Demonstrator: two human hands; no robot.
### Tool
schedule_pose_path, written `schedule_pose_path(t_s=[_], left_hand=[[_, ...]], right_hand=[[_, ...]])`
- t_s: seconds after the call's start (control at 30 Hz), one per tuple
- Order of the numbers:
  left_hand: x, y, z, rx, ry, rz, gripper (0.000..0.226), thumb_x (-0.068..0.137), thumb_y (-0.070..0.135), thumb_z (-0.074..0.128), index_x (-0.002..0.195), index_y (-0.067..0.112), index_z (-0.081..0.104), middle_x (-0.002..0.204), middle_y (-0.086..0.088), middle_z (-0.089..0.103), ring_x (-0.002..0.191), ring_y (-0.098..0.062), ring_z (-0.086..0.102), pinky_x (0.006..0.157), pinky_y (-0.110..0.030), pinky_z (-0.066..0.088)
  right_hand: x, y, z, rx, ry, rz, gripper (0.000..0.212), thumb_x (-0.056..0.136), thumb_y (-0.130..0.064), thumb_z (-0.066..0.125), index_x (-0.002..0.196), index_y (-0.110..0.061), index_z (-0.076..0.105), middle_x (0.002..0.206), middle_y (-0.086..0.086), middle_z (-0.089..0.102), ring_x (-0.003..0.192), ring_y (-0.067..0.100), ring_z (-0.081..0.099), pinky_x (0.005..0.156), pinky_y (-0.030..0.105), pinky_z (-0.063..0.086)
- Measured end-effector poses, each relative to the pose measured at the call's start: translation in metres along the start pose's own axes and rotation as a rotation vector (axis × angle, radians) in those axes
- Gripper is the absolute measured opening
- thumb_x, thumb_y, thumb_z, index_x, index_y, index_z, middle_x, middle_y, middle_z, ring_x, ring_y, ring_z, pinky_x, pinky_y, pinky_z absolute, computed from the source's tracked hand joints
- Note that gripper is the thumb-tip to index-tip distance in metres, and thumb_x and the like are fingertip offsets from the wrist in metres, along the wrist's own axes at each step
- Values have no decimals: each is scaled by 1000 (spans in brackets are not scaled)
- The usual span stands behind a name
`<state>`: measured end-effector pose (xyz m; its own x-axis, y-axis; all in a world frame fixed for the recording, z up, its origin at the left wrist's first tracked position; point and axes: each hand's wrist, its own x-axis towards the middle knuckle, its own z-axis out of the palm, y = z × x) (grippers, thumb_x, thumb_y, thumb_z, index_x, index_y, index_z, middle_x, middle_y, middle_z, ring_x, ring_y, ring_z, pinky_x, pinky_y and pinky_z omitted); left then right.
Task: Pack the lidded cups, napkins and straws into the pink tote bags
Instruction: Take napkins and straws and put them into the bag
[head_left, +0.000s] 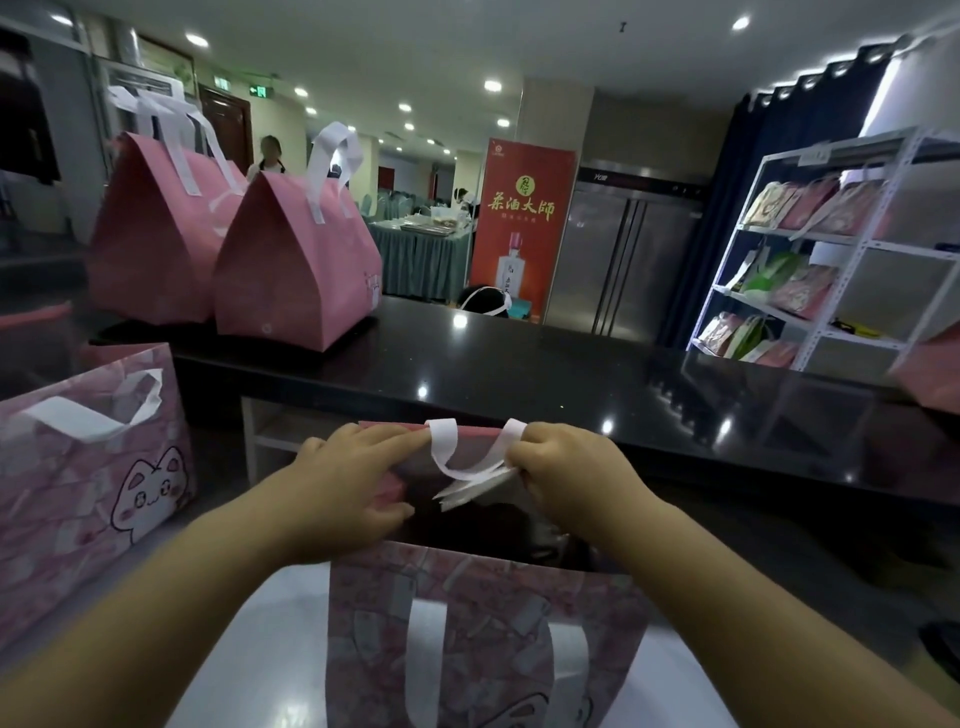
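Hands on the open pink tote bag (467, 623) at 6 o'clock
Left hand (343, 478) grips its far rim; right hand (558, 467) pinches the white handle (447, 447). Red banner (522, 208) at 12 reads "茶酒大師". Two closed pink bags (296, 270) stand at 10, a cat-print bag (78, 493) at 9.

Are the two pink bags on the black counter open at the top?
No, the left bag and right bag on the counter are pinched shut into peaks.

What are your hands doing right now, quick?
The left hand grips the far rim of the tote bag.
The right hand pinches its white handle.
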<state>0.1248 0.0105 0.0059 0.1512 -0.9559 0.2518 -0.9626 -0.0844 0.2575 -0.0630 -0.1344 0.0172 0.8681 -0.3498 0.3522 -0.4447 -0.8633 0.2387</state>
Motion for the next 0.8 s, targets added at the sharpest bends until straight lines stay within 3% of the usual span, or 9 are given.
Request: schedule_pose_path(t_s=[0.1,0.2,0.27,0.37,0.47,0.53,0.6,0.67,0.8], left_hand=[[-1,1,2,-49,46,26,67,85,43,54,140,45,16,142,20,30,125,-7,29,108,-40,24],[-2,3,4,-110,110,64,63,84,40,57,138,42,24,133,21,38,116,-4,36,104,-36,32],[-2,4,6,-145,177,93,57,84,35,60,135,37,35,126,19,45,109,-1,41,98,-25,37],[-5,6,5,-148,272,160,43,81,25,65,122,27,55,113,15,56,99,0,50,84,-12,39],[-13,7,4,-118,336,198,26,79,23,68,105,20,66,97,7,65,85,-7,59,75,-23,52],[-17,8,3,-101,364,204,20,79,31,66,94,18,68,87,6,64,75,-10,60,65,-31,55],[-21,9,3,-115,364,169,34,76,51,54,88,21,64,82,9,59,71,-10,57,60,-28,53],[-25,10,4,-160,316,104,49,67,70,44,90,29,57,85,17,52,74,-6,54,60,-21,49],[-30,8,6,-218,75,-21,71,51,86,47,106,42,42,100,25,45,88,2,50,71,-18,48]], right_hand=[[0,-1,10,-109,-151,-29,25,90,-21,51,114,-20,58,116,-1,57,103,27,54,64,30,36],[-3,2,10,-14,-216,29,31,88,-38,55,117,-29,58,120,-6,58,106,22,55,74,32,46],[-7,4,1,106,-173,58,30,84,-52,58,105,-30,63,106,-8,62,96,17,58,71,30,47],[-21,6,-17,392,-81,109,26,81,-52,62,92,-30,68,87,-11,66,78,6,60,67,29,51],[-44,7,-29,585,111,163,24,80,-48,61,90,-27,70,80,-14,67,73,3,61,67,32,55],[-61,10,-33,617,213,209,30,78,-50,60,90,-25,70,80,-13,66,73,5,62,66,34,56],[-78,15,-34,616,259,286,39,73,-59,59,91,-25,69,82,-12,64,76,5,61,68,31,55],[-92,22,-33,585,207,352,51,66,-68,56,96,-28,65,88,-15,61,82,2,58,72,28,54],[-107,28,-27,513,-161,418,83,55,-87,48,120,-36,52,108,-25,49,99,-3,51,85,24,49]])
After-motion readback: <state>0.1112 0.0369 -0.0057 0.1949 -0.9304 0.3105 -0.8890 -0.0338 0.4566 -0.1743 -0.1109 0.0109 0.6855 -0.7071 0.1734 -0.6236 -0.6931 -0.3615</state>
